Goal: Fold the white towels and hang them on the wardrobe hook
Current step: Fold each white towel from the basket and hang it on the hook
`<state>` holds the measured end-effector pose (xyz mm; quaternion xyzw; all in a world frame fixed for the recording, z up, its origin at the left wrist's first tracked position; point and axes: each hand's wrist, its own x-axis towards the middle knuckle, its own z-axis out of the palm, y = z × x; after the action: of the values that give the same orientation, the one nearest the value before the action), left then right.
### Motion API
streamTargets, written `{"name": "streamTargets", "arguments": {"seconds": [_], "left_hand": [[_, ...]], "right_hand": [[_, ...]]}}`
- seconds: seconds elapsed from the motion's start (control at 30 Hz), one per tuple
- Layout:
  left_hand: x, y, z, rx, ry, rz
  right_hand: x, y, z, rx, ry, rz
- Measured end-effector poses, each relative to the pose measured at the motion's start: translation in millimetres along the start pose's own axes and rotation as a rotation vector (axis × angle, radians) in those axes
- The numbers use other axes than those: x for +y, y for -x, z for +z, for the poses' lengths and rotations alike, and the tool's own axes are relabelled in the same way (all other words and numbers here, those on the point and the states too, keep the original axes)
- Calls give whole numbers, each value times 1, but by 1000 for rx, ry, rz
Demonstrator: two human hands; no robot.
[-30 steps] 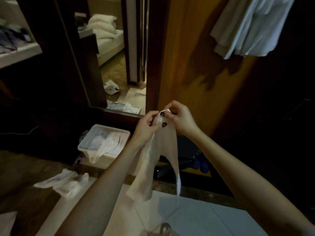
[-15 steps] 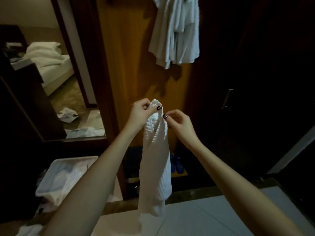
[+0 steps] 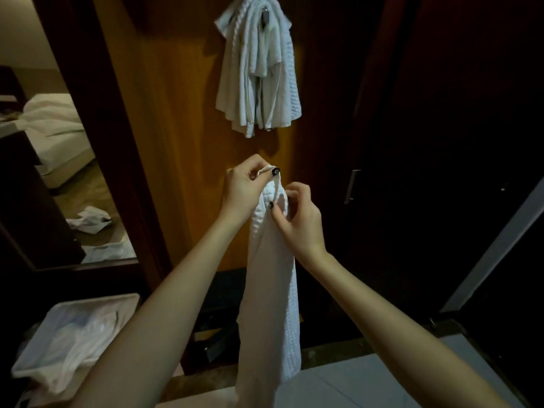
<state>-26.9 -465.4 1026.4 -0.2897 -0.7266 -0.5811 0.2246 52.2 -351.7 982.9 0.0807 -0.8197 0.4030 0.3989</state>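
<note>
Towel [image 3: 269, 304], unlabelled, pinched by left hand [image 3: 243, 188] and right hand [image 3: 297, 219].

One head cam, close up, faces fwd toward wardrobe hook [image 3: 265, 15].

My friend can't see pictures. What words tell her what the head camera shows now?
A person's left hand and right hand hold a long white towel up by its top, and it hangs down between the arms. Above, other white towels hang bunched on a hook on the wooden wardrobe panel.
</note>
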Motion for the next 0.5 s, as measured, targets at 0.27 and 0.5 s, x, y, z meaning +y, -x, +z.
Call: {"name": "streamTargets", "arguments": {"seconds": [0.27,0.5], "left_hand": [[7,-14,47,26,-9,-2],[3,-12,75,42,31,-35]], "right_hand": [[47,-6,-36,-79,293,-227],[97,-10,-61,-169,311,32]]}}
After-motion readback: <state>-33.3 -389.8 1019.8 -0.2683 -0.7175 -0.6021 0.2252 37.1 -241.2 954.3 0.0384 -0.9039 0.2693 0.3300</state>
